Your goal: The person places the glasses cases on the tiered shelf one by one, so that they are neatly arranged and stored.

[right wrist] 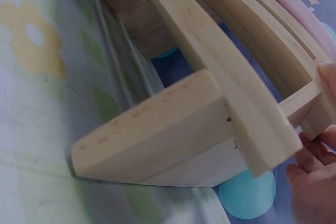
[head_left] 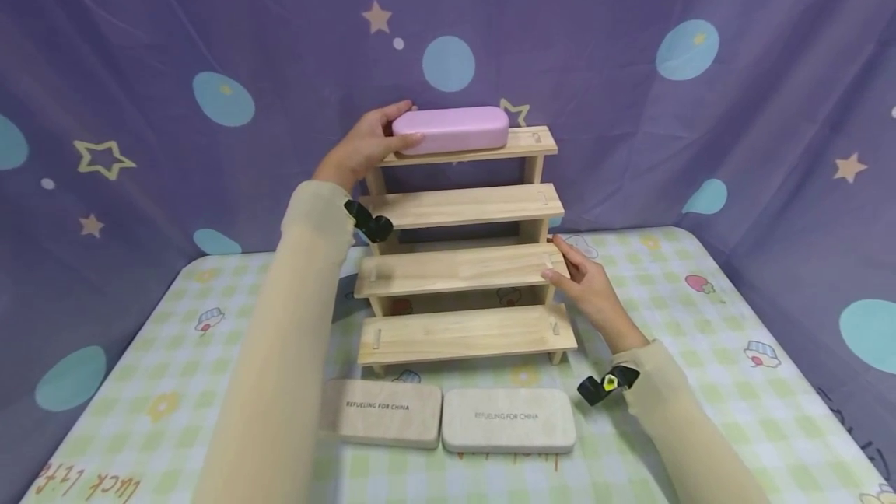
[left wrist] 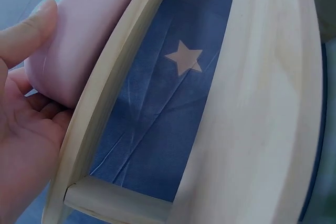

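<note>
A pink glasses case (head_left: 451, 131) lies lengthwise on the top step of a four-step wooden rack (head_left: 458, 271). My left hand (head_left: 367, 142) holds the case's left end, thumb on its front and fingers behind. In the left wrist view the thumb presses the pink case (left wrist: 79, 40) beside the step's edge. My right hand (head_left: 591, 286) grips the right end of the second step from the bottom, thumb on top and fingers round the far side. In the right wrist view that hand (right wrist: 317, 182) is partly cut off at the frame's edge beside the wooden rack (right wrist: 210, 51).
Two pale cases lettered "REFUELING FOR CHINA", a beige case (head_left: 388, 413) and a whitish case (head_left: 509, 420), lie side by side before the rack. My left sleeve overlaps the beige one. A checked cloth (head_left: 700, 379) covers the table; a purple curtain (head_left: 581, 99) hangs behind.
</note>
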The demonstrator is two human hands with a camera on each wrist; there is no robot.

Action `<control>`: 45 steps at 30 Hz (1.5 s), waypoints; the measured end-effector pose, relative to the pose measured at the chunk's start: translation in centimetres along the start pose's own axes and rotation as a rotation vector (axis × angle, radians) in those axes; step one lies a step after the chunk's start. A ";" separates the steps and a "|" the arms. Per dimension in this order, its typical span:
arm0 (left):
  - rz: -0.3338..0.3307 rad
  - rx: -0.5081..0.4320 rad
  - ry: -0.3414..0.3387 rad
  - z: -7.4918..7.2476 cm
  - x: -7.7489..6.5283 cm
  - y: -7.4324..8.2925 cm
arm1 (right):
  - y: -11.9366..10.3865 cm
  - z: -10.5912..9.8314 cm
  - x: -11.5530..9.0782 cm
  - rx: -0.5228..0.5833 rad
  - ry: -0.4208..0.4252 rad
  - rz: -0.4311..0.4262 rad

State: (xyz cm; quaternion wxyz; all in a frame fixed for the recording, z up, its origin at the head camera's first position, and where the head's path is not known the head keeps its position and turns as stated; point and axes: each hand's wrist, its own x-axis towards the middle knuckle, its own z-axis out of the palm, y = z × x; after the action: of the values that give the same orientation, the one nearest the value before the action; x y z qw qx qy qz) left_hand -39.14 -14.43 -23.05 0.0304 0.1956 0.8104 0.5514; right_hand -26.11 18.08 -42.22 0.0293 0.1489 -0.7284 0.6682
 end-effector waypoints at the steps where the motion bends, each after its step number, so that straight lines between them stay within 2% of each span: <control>1: -0.007 0.011 -0.003 0.0 0.0 0.0 | 0.0 0.0 0.0 0.003 0.000 -0.002; 11: -0.057 0.126 -0.013 -0.1 0.4 0.4 | 0.2 0.0 0.1 0.015 0.002 -0.007; 19: -0.085 0.145 -0.036 -0.2 0.0 0.4 | 0.4 0.2 0.1 0.033 -0.015 0.007; 27: -0.105 0.121 -0.041 -0.3 -0.1 0.6 | 0.2 0.3 0.2 0.024 -0.012 -0.003; 39: -0.054 0.081 -0.013 -0.5 -0.1 0.3 | 0.1 0.3 0.2 0.022 -0.009 0.010; 45: -0.051 0.025 0.017 -1.3 -1.2 -0.2 | -0.1 0.3 0.1 0.011 -0.008 0.013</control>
State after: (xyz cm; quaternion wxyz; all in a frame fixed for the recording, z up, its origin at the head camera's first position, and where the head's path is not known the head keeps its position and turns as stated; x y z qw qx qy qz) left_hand -38.42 -16.11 -22.92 0.0353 0.1705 0.8223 0.5418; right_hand -26.19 17.77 -42.16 0.0213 0.1469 -0.7258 0.6717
